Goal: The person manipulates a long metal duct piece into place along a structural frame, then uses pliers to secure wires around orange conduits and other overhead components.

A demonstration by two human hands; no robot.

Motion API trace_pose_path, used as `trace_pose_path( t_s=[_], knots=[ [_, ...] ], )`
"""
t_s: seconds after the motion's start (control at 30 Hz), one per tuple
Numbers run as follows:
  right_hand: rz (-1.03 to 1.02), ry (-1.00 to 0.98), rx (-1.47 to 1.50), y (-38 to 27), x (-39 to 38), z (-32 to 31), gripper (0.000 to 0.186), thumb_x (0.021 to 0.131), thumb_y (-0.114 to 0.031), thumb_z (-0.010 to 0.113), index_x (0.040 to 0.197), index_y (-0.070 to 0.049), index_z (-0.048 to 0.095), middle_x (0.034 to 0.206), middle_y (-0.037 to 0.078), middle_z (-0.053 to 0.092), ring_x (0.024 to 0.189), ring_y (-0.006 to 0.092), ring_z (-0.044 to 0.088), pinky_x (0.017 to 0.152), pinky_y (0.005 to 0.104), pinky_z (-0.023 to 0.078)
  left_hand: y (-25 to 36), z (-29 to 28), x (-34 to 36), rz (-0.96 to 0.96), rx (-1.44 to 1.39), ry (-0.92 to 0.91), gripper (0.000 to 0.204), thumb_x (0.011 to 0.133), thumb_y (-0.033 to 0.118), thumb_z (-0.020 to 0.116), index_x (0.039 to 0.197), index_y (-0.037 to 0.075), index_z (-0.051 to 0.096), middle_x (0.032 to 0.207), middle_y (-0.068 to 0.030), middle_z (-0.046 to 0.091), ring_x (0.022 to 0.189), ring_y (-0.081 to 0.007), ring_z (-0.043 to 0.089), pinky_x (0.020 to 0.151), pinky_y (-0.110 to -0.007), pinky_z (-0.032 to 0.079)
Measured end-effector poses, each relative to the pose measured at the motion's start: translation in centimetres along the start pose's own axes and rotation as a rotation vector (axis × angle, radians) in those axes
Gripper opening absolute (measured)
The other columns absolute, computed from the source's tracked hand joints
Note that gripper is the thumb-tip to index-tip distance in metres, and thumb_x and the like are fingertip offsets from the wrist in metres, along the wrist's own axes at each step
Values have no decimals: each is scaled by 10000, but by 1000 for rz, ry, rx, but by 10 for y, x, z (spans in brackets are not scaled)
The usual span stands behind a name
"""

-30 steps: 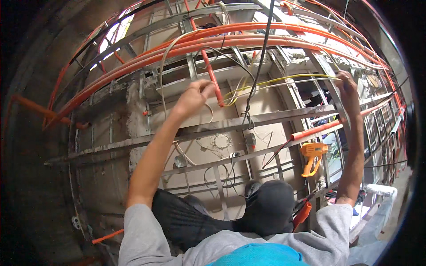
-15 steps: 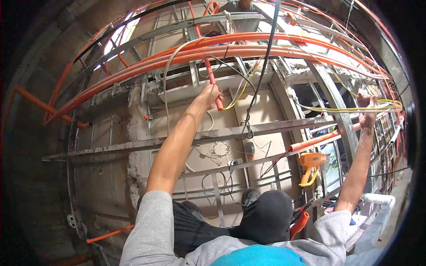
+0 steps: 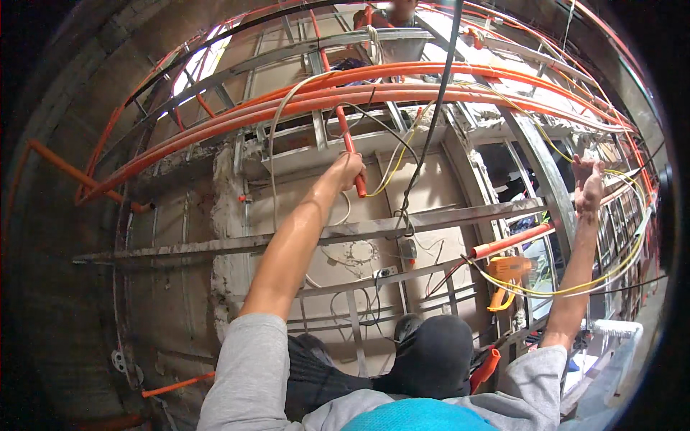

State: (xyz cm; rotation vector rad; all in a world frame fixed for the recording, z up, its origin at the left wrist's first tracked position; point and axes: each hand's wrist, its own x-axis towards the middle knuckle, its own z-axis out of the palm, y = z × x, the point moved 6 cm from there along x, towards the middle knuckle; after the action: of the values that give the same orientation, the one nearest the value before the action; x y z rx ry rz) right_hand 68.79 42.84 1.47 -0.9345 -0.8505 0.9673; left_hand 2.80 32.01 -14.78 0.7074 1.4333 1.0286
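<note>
My left hand [image 3: 349,170] is closed around an orange conduit pipe [image 3: 346,129], near its lower end. Yellow and white wires [image 3: 394,167] come out of that end. On the right, my right hand [image 3: 589,185] is raised with its fingers stretched apart and no wire plainly gripped. A yellow and white wire loop [image 3: 553,293] hangs across my right forearm and curves up past the hand. Whether a strand touches the fingers is hard to make out. An orange heat gun [image 3: 509,271] hangs below a short orange pipe [image 3: 512,241], left of my right forearm.
A bundle of orange conduits [image 3: 287,106] runs across the upper area. Metal framing bars [image 3: 316,235] cross below my hands. A dark cable [image 3: 435,93] hangs down the middle. Another person [image 3: 399,43] is beyond the frame at the top. A black-clad knee [image 3: 435,355] is below.
My right hand's fingers have spread, and the wires at it have dropped into a loop across the forearm. My left hand and its pipe sit slightly lower in view.
</note>
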Motion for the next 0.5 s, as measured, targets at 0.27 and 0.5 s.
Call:
trace_pose_path(
  t_s=[0.27, 0.5],
  knots=[
    [-33, 40, -11, 4, -31, 43, 364, 1096, -305, 344, 999, -47, 582, 978, 126, 694, 1077, 310, 672, 971, 408, 541, -6, -6, -6, 20, -46, 33, 192, 1024, 150, 413, 847, 79, 425, 656, -8, 459, 511, -132, 446, 499, -343, 448],
    [-16, -25, -166, 20, -42, 70, 401, 1103, -308, 301, 1063, -31, 588, 1158, 174, 689, 1133, 267, 648, 1022, 409, 496, -14, -31, 3, -18, -18, 45, 127, 996, 104, 474, 876, 81, 439, 718, -20, 485, 549, -125, 473, 521, -312, 471]
  ],
)
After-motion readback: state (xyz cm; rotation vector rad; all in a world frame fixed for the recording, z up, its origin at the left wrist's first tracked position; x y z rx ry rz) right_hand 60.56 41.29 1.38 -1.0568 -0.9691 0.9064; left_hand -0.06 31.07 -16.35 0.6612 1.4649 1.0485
